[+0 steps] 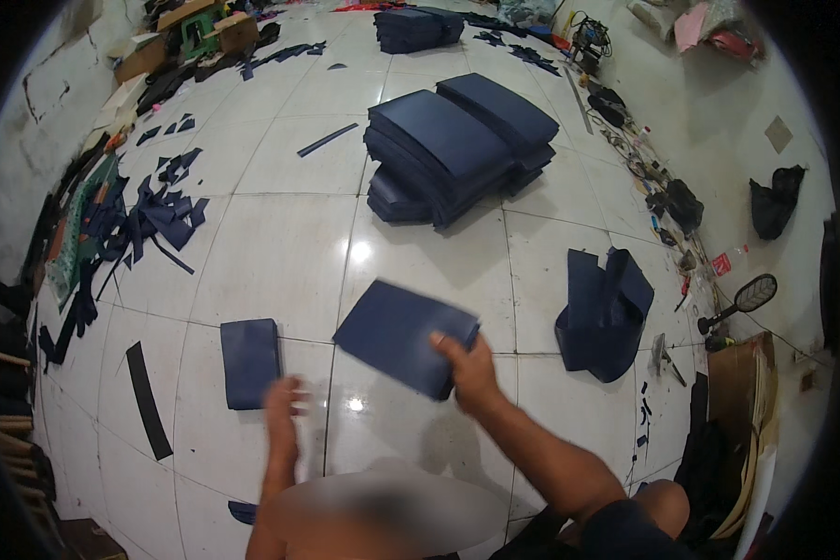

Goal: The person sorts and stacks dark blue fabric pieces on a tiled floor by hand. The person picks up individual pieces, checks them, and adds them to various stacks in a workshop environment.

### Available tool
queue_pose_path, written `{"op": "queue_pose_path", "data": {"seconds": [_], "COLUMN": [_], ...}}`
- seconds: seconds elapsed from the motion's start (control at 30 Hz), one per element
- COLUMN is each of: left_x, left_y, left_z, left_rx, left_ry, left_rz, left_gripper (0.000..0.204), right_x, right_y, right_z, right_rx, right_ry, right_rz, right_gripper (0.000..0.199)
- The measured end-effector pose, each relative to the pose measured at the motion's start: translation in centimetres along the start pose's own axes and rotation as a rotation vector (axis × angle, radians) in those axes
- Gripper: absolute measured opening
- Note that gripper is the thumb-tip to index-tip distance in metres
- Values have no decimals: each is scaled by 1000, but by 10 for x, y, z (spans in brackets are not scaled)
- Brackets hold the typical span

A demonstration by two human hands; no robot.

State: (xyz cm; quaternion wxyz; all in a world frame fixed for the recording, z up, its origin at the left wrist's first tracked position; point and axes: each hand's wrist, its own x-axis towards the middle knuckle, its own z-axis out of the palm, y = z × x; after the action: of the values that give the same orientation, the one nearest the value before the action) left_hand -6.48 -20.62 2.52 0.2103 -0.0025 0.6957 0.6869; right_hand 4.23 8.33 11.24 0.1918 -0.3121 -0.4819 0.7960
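Note:
My right hand (471,371) grips a dark blue rectangular sheet (392,331) of leather-like material by its right edge, thumb on top. The sheet is tilted above the floor; whether it is one layer or several I cannot tell. To its left, a small dark blue rectangular stack (247,362) lies on the tiles. My left hand (285,406) is beside that stack's lower right corner, fingers apart and slightly blurred, holding nothing. Whether it touches the stack is not plain.
Large piles of dark blue sheets (448,140) stand ahead on the white tiled floor (280,243). A folded blue piece (607,313) lies to the right. Blue offcuts (163,215) and a dark strip (147,399) are at the left. An electric swatter (751,297) leans by the right wall.

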Motion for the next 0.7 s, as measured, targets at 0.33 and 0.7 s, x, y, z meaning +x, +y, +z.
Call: {"op": "queue_pose_path", "data": {"seconds": [0.33, 0.7], "left_x": [100, 119], "left_y": [13, 13], "left_z": [-165, -110], "left_rx": [487, 360], "left_ry": [132, 118], "left_rz": [-457, -481], "left_gripper": [100, 81], "right_x": [175, 290], "right_y": [-207, -341], "right_z": [55, 95], "right_rx": [-45, 63], "right_ry": [-66, 3], "right_rz": [-306, -333], "right_gripper": [68, 52]}}
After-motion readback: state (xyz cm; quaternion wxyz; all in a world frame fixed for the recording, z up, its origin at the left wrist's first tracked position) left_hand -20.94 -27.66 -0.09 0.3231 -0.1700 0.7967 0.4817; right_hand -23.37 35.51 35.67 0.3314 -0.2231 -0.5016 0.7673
